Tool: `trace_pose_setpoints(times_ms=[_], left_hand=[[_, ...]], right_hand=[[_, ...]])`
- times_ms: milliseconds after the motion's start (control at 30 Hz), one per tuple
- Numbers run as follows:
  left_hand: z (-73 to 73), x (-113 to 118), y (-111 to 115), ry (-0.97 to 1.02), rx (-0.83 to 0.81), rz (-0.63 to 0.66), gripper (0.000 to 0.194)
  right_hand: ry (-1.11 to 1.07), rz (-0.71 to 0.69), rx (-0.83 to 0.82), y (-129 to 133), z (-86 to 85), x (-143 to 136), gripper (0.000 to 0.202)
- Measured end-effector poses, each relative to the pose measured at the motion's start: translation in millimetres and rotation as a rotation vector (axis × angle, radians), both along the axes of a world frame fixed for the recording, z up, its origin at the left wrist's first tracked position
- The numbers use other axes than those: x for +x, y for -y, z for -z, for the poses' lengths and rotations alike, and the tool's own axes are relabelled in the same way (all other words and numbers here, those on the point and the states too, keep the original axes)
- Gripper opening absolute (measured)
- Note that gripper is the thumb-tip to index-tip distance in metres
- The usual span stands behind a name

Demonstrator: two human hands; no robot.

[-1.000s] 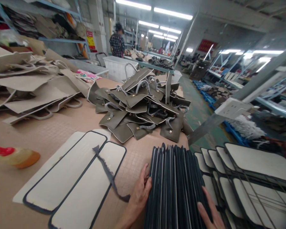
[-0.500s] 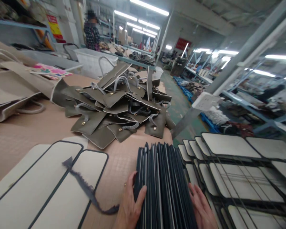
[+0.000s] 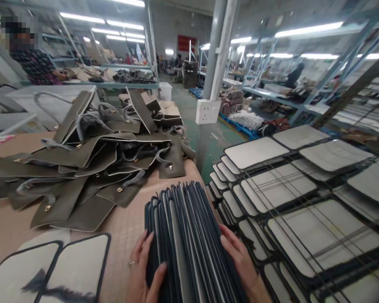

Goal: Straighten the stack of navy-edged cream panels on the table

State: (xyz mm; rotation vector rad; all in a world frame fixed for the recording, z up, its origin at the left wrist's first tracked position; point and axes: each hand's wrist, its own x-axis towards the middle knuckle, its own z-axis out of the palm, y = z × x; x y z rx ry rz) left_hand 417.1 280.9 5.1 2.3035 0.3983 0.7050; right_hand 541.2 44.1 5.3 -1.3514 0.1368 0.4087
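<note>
A thick row of dark-edged flat panels point(image 3: 183, 244) stands on edge near the table's front right. My left hand point(image 3: 145, 269) presses against its left side, thumb over the near top edges. On the opposite side, my right hand point(image 3: 240, 261) lies against the row, fingers together. The stack is held between both palms. To the left lie pale panels with dark borders point(image 3: 78, 261), with a dark frayed strip point(image 3: 63, 292) across them. Beyond is a heap of olive-brown bag pieces point(image 3: 63, 198) with wrapped handles and gold-coloured fittings.
A wire rack holding pale, dark-edged panels point(image 3: 278, 185) fills the right side. A grey post with a white socket box point(image 3: 208, 111) rises behind the table point(image 3: 126, 223). White bins point(image 3: 63, 94) stand at back left, near a person point(image 3: 31, 63).
The view has swung right, so the post, heap and rack sit further left. The stack is still between my hands, its panels fanned slightly wider at the top.
</note>
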Motion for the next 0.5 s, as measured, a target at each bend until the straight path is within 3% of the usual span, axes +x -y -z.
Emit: trace_pose_setpoints(times_ms=[100, 233, 300, 433, 500], left_hand=[[-13.9, 13, -32, 0.022, 0.142, 0.187, 0.043], [-38.6, 55, -52, 0.082, 0.241, 0.239, 0.032], [-50.4, 80, -44, 0.119, 0.324, 0.317, 0.028], [-70.7, 118, -6, 0.145, 0.489, 0.527, 0.032], [-78.9, 131, 13, 0.081, 0.529, 0.715, 0.036]], right_hand=[[0.032, -0.039, -0.010, -1, 1.9, 0, 0.068], [0.082, -0.075, -0.024, -2, 3.3, -1, 0.067], [0.091, -0.082, -0.031, -2, 4.9, -3, 0.065], [0.072, -0.097, -0.020, -1, 9.8, -7, 0.065], [0.068, -0.108, 0.018, -1, 10.6, -9, 0.061]])
